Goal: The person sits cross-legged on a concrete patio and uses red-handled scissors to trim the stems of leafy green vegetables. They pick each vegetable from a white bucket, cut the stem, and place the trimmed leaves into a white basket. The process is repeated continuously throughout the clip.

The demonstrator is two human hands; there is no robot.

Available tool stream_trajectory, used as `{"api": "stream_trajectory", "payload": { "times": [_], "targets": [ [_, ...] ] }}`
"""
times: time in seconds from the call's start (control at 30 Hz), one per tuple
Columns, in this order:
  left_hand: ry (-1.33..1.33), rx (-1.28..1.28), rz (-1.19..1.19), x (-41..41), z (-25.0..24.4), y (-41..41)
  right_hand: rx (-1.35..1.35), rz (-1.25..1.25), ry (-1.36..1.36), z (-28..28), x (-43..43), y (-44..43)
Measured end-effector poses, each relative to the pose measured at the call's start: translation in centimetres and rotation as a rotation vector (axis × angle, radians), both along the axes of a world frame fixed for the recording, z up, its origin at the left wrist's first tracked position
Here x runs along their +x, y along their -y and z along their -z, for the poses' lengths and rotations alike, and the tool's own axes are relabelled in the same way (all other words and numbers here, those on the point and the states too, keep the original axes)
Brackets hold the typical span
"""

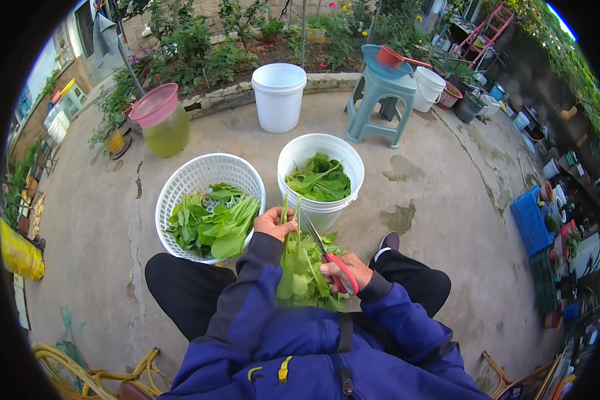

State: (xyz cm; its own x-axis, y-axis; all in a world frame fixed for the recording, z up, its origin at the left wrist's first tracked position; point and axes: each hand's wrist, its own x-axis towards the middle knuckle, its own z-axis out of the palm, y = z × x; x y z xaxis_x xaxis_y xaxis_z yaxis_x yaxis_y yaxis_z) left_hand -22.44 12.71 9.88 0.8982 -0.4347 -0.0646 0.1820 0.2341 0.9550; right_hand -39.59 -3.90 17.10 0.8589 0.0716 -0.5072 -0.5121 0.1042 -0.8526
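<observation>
Pinched in my left hand (276,223) are the stem ends of a leafy green plant (291,252), whose leaves hang down. My right hand (347,272) grips scissors (341,272) with red handles; the blades point up toward the held stems. Below both hands lies a heap of leafy greens (315,290) between my legs. To the left, a white plastic basket (180,175) with a lattice wall holds bunches of greens (220,225). Just beyond my hands stands a white bucket (321,140), with cut leaves (320,177) inside it.
Farther off stand another white bucket (279,107), a green plastic stool (382,95) bearing a blue basin (375,62), and a yellowish container (167,132) topped by a pink basin (152,102). A blue crate (531,220) and clutter line the right. The concrete floor (445,200) has cracks.
</observation>
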Motion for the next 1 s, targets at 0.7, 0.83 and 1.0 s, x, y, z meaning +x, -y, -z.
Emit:
{"api": "stream_trajectory", "payload": {
  "times": [0.7, 0.83, 1.0],
  "targets": [
    [-0.034, 0.088, 0.257, -1.4, -0.1, 1.3, -0.002, 0.144, -0.087, 1.9, 0.8, 1.1],
    [-0.056, 0.081, 0.269, -1.3, 0.1, 1.3, -0.078, 0.109, -0.044, 2.3, 0.7, 1.3],
    [-0.054, 0.089, 0.282, -1.4, 0.2, 1.4, -0.077, 0.139, -0.041, 2.6, 0.6, 1.2]
  ]
}}
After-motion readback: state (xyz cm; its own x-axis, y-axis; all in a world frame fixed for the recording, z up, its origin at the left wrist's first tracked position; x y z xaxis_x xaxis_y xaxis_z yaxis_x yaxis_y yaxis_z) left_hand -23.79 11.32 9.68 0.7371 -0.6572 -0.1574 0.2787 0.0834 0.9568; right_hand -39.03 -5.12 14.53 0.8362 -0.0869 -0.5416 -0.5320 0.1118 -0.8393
